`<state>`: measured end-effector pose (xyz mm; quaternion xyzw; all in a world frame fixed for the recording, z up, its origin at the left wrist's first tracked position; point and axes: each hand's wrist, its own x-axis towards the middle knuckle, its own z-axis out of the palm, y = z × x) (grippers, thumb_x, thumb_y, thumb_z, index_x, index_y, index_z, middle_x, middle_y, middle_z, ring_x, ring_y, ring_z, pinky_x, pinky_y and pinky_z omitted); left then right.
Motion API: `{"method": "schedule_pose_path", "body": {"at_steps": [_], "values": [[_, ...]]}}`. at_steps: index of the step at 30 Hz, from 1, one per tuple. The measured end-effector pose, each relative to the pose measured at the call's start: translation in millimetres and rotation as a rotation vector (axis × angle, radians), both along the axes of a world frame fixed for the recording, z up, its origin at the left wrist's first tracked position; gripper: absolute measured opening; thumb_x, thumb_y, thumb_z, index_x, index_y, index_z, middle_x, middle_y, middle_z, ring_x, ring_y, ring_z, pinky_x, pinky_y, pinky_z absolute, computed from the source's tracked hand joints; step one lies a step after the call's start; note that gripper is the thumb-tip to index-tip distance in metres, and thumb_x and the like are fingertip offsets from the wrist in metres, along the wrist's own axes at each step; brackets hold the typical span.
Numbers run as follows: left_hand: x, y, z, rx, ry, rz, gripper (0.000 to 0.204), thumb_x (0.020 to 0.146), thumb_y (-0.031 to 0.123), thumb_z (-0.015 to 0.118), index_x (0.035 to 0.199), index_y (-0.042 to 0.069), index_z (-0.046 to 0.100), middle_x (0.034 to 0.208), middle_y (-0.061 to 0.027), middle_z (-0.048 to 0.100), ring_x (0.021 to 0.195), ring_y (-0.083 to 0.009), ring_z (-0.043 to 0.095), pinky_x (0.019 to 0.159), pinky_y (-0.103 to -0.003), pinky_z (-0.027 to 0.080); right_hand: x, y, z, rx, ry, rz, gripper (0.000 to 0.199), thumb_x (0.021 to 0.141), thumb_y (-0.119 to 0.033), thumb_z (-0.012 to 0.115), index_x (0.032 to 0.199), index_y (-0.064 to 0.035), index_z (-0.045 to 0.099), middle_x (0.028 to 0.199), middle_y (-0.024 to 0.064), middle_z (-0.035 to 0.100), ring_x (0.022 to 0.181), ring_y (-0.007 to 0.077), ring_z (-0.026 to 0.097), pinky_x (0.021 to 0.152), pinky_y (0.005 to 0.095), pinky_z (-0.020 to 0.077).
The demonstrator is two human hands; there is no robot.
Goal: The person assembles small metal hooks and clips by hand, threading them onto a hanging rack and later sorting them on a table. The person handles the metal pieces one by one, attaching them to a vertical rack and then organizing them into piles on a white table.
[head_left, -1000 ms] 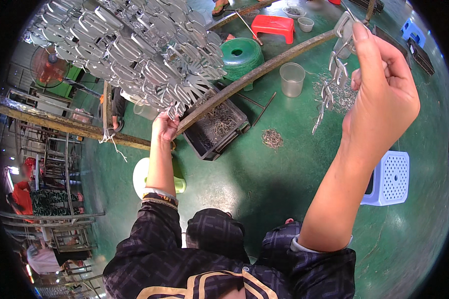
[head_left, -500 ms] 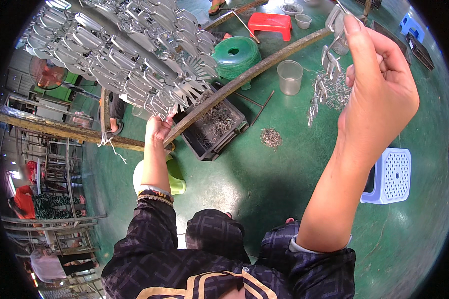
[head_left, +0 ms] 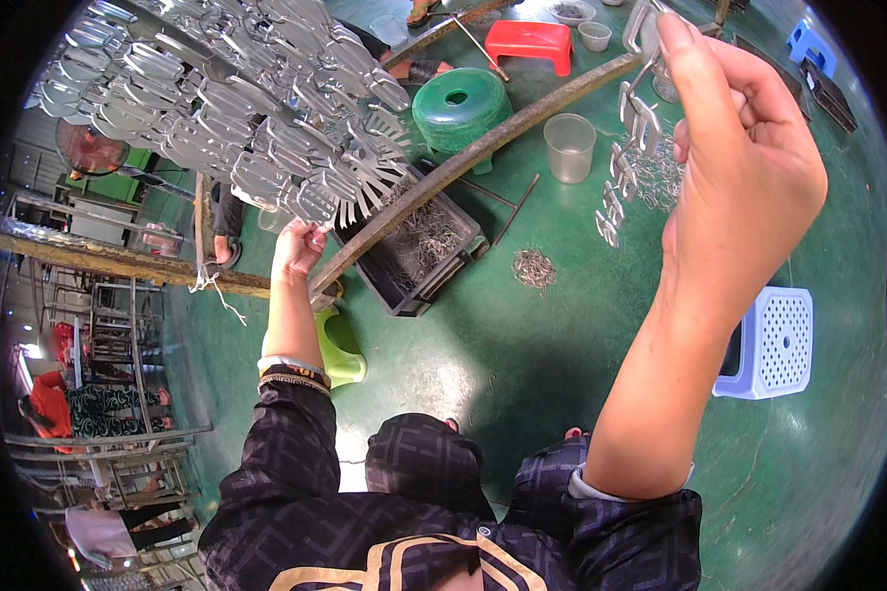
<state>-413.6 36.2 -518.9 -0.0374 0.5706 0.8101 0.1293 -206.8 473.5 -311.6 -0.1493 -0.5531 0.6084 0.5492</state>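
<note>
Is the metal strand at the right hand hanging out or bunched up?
Hanging out: from the right hand, the metal strand trails downward piece below piece, its lower end touching neither hand.

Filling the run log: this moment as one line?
left hand: at lower edge of metal cluster | right hand: holding hanging metal strand | nearby: black crate, green stool

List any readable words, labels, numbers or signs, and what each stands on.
No readable text. None shows on the metal pieces hanging from the right hand or the blue stool. Any lettering among the far-left racks is too small and blurred to read.
</note>
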Motion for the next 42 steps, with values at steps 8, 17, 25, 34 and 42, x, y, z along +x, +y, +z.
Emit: {"method": "schedule_pose_path", "body": {"at_steps": [8, 17, 25, 34, 42], "values": [[-14.6, -2.3, 2.8, -0.017, -0.054, 0.002, 0.01, 0.09, 0.009, 0.052, 0.097, 0.004, 0.057, 0.083, -0.0072, 0.064, 0.065, -0.0178, 0.059, 0.048, -0.025, 0.041, -6.2, -3.2, -1.3, 0.014, 0.186, 0.123, 0.004, 0.079, 0.006, 0.064, 0.075, 0.0063, 0.064, 0.06, 0.0001, 0.059, 0.049, -0.001, 0.046, 0.046, 0.0143, 0.0294], [-35.9, -18.5, -0.1, -0.046, -0.171, 0.006, 0.018, 0.091, 0.021, 0.056, 0.101, 0.007, 0.061, 0.081, -0.0062, 0.062, 0.06, -0.014, 0.053, 0.045, -0.023, 0.038, -7.2, -7.3, -0.4, -0.001, 0.201, 0.151, 0.005, 0.078, 0.006, 0.064, 0.073, 0.0062, 0.063, 0.059, 0.0005, 0.059, 0.049, -0.0008, 0.047, 0.044, 0.0145, 0.0302], [-50.4, -32.7, -1.7, -0.048, -0.135, -0.281, 0.031, 0.092, 0.031, 0.054, 0.114, 0.01, 0.058, 0.1, 0.0017, 0.063, 0.089, -0.0124, 0.06, 0.075, -0.028, 0.05, -6.7, -4.6, -0.9, 0.03, 0.146, 0.13, 0.007, 0.078, 0.005, 0.066, 0.071, 0.0052, 0.062, 0.058, -0.0031, 0.056, 0.048, -0.0026, 0.041, 0.044, 0.0142, 0.026], [-66.0, -38.6, -2.3, 0.198, -0.046, -0.406, 0.029, 0.091, 0.024, 0.056, 0.116, 0.01, 0.056, 0.11, -0.0046, 0.06, 0.094, -0.0173, 0.061, 0.085, -0.035, 0.05, -10.0, -10.3, -4.2, 0.101, 0.08, 0.065, 0.006, 0.076, 0.003, 0.068, 0.073, 0.0036, 0.064, 0.059, -0.0038, 0.055, 0.049, -0.002, 0.04, 0.045, 0.0147, 0.0253], [-84.1, -25.3, 5.5, 0.225, -0.002, -0.323, 0.027, 0.09, 0.022, 0.056, 0.114, 0.009, 0.057, 0.107, -0.0055, 0.061, 0.092, -0.0186, 0.061, 0.083, -0.036, 0.05, -4.6, -8.2, -1.3, 0.127, -0.094, 0.031, 0.016, 0.073, -0.009, 0.076, 0.084, 0.0017, 0.071, 0.07, 0.001, 0.061, 0.053, 0.0033, 0.041, 0.049, 0.0178, 0.0297]]}}
